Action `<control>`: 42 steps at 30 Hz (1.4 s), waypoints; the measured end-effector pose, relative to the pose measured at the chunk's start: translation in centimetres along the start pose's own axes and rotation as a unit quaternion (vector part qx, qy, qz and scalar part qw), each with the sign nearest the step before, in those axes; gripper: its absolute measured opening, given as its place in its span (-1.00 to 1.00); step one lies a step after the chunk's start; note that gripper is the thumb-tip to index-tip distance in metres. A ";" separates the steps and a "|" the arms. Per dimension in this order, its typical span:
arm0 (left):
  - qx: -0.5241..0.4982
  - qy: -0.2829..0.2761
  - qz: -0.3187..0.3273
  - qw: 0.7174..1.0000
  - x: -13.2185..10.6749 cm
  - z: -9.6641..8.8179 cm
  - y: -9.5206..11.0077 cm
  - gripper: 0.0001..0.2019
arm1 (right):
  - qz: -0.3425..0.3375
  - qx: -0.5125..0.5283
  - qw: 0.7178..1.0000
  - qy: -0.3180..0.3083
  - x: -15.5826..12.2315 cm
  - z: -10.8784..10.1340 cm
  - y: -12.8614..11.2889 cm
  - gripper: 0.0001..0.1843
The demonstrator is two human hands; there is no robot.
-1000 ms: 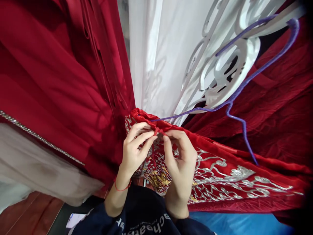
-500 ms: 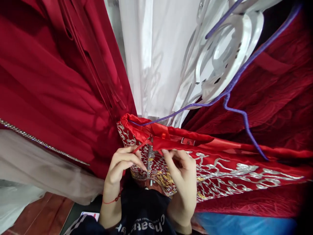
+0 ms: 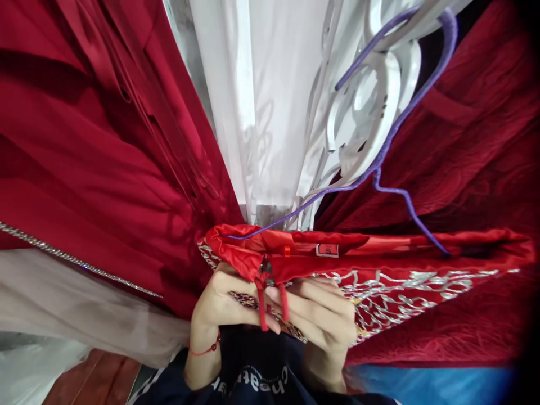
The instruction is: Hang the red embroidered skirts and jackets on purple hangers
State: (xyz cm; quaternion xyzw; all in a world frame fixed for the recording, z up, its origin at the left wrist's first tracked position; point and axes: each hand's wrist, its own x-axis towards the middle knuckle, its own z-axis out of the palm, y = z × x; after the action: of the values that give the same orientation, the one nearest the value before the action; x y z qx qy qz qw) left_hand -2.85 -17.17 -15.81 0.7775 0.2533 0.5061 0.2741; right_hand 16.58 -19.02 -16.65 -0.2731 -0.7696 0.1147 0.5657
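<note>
The embroidered red garment (image 3: 400, 281) hangs across the middle and right of my view. Its satin top band is folded open toward me and its silver-patterned face drops below the band. To the left I see a big dark red dress (image 3: 84, 157) with a thin silver trim (image 3: 76, 260) above pale grey cloth (image 3: 63, 304). Behind are a white drape (image 3: 270, 101) and white scrollwork (image 3: 379, 84), and at far right is more dark red cloth (image 3: 485, 140). A purple hanger (image 3: 377, 170) runs down from the upper right, and one arm of it goes into the garment's band. Both hands sit just under the left end of that band. The left hand (image 3: 219, 304) is curled tight against the corner of the cloth, its fingers folded in on the embroidered edge. The right hand (image 3: 324, 318) lies just beside it, fingers (image 3: 295, 306) close together and stretched leftward along the patterned face. I cannot tell whether its thumb pinches the cloth. Two red ties (image 3: 262, 306) hang from the band between the hands and lie across the front of the fingers. A small size label (image 3: 328, 250) sits inside the band above the right hand. A red string bracelet (image 3: 205, 350) circles the left wrist.
</note>
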 end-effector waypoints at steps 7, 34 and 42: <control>0.098 -0.004 -0.053 0.994 -0.2 -0.5 0.5 -0.79 | -0.026 -0.140 0.987 -0.081 0.3 0.0 0.1 -0.72; 0.119 0.439 -0.067 0.888 1.2 0.5 -3.1 -0.78 | 0.060 -0.232 0.943 0.233 -0.4 -0.3 1.3 -0.77; 0.056 0.369 -0.033 0.927 0.5 0.3 -3.1 -0.78 | 0.065 -0.216 0.943 0.242 -0.1 -0.6 0.6 -0.65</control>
State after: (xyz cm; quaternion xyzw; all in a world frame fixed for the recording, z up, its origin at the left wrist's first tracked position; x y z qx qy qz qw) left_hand -2.77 -14.67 -17.67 0.5414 0.3904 0.7324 0.1339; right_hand 17.29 -18.64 -16.80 -0.4579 -0.5960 -0.0878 0.6537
